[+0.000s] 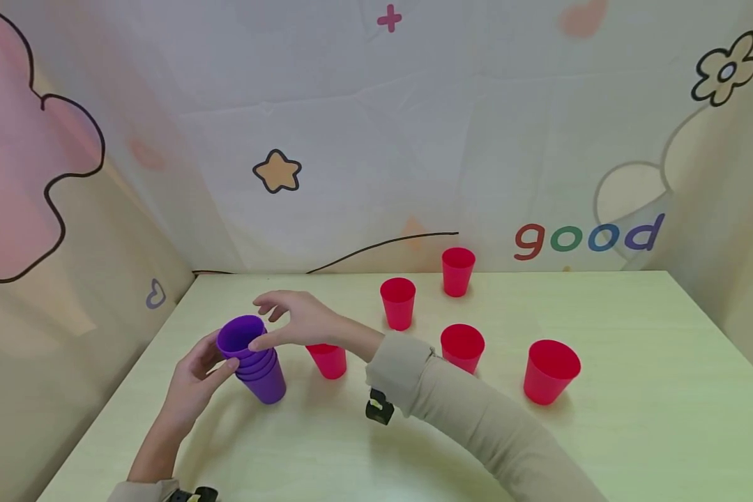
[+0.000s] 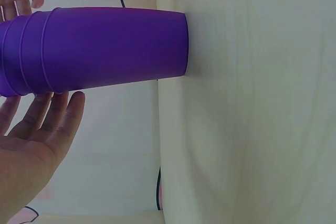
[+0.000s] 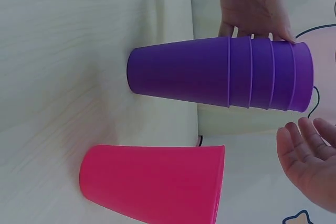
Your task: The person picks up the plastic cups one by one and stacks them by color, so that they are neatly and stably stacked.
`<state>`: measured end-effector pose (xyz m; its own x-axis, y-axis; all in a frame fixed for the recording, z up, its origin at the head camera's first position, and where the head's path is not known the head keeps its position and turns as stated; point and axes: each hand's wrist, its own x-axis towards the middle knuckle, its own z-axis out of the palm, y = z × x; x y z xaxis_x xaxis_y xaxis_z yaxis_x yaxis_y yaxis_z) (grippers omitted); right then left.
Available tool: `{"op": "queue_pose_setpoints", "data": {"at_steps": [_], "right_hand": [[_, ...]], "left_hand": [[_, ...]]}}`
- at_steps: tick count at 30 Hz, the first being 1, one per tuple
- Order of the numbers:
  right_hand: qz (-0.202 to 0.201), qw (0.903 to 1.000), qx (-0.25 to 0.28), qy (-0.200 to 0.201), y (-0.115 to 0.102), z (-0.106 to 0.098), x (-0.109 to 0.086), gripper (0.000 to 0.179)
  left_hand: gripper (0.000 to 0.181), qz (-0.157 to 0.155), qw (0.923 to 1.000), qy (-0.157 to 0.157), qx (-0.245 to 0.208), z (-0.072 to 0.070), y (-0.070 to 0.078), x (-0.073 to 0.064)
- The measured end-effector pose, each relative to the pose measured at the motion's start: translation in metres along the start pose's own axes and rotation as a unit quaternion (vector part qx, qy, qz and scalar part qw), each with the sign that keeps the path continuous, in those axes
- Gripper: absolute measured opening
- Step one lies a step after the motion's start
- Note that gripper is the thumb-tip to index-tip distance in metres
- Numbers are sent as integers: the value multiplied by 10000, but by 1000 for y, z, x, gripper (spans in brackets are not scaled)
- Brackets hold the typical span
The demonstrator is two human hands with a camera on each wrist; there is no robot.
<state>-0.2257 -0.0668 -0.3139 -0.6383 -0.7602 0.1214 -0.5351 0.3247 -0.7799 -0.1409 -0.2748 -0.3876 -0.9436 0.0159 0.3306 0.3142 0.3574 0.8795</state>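
Note:
Several purple cups (image 1: 265, 380) stand nested in one upright stack on the left part of the table. Round the upper rims, my left hand (image 1: 191, 380) holds the stack, with the thumb on the near side. Its fingers (image 2: 65, 119) lie along the cups in the left wrist view. Above the top cup hovers my right hand (image 1: 301, 321), its fingers spread and holding nothing, the thumb overlapping the rim. In the right wrist view this hand (image 3: 310, 161) shows apart from the purple stack (image 3: 181, 72). A red cup (image 1: 329, 362) stands close by, partly hidden behind the right wrist.
More red cups are spread over the pale table (image 1: 652, 418): one at the back (image 1: 458, 275), others nearer the middle (image 1: 398, 307), and a red cup (image 1: 549, 376) farther right. The right forearm partly covers another red cup (image 1: 462, 345). A printed curtain (image 1: 351, 139) hangs behind.

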Motion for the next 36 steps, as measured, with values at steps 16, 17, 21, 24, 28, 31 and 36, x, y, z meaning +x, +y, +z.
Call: {"op": "queue_pose_setpoints", "data": {"at_steps": [16,17,21,24,28,31,36], "right_hand": [[-119,9979,604,209,5,-17,-39,60],[-135,9976,644,235,6,-18,-41,60],[-144,9961,790,370,8,-22,-53,59],[-149,9950,875,460,9,-26,-62,59],[-140,9937,963,549,11,-34,-75,58],[-100,9931,973,639,13,-39,-85,57],[-214,9917,975,808,18,-49,-100,57]], "left_hand": [[45,-4,10000,59,-50,3,3,-1],[44,7,10000,62,-77,3,3,-1],[43,65,9998,73,-178,3,3,-1],[43,175,9996,69,-229,3,2,-1],[43,419,9974,44,-580,3,-2,-1],[42,420,9968,45,-684,3,-3,-1],[42,252,9990,-1,-364,3,1,0]]}}
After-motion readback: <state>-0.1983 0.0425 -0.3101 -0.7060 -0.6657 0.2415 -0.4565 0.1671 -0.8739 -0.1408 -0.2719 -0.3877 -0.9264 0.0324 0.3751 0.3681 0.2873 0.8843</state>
